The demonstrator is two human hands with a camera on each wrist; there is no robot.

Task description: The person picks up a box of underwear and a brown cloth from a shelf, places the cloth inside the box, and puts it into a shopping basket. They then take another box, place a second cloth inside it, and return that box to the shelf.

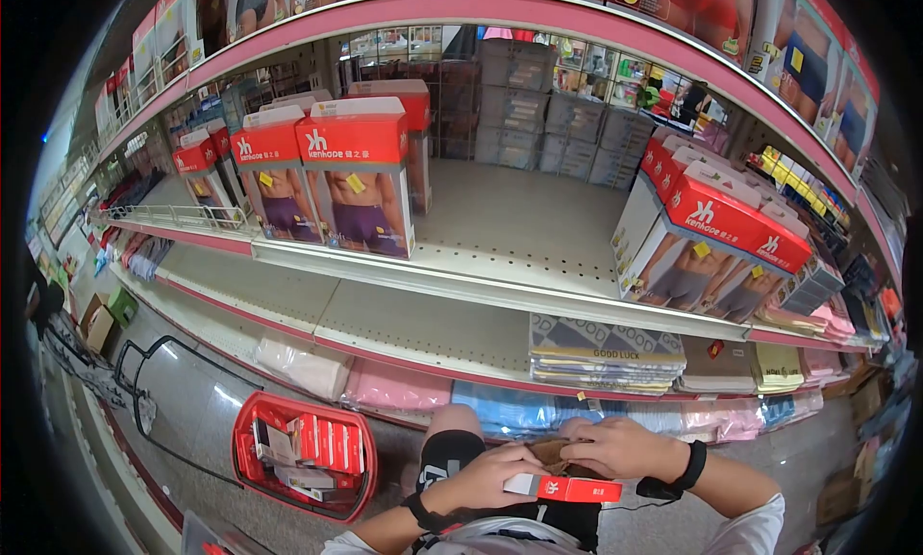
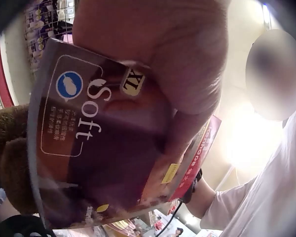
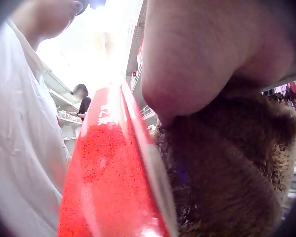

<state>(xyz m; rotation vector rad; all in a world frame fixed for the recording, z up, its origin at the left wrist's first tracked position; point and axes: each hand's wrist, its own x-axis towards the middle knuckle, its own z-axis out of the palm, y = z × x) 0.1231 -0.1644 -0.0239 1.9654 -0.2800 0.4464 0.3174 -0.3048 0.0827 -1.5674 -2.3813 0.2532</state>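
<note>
In the head view my left hand (image 1: 492,473) grips a red-topped underwear box (image 1: 577,490), held low in front of my body. The left wrist view shows the front of this underwear box (image 2: 108,148), printed "Soft" and "XL", with fingers and thumb round it. My right hand (image 1: 615,447) is just beyond the box and holds a brown furry cloth (image 1: 550,454). Close up in the right wrist view, the brown furry cloth (image 3: 222,173) hangs below the curled right hand (image 3: 202,54), beside the red end of the box. The right fingertips are mostly hidden.
Ahead is a shelf rack (image 1: 519,219) with underwear boxes at left (image 1: 356,185) and right (image 1: 707,233). Packed textiles (image 1: 606,348) lie on the lower shelf. A red shopping basket (image 1: 370,459) with several small boxes stands on the floor at left, near a black metal frame (image 1: 144,363).
</note>
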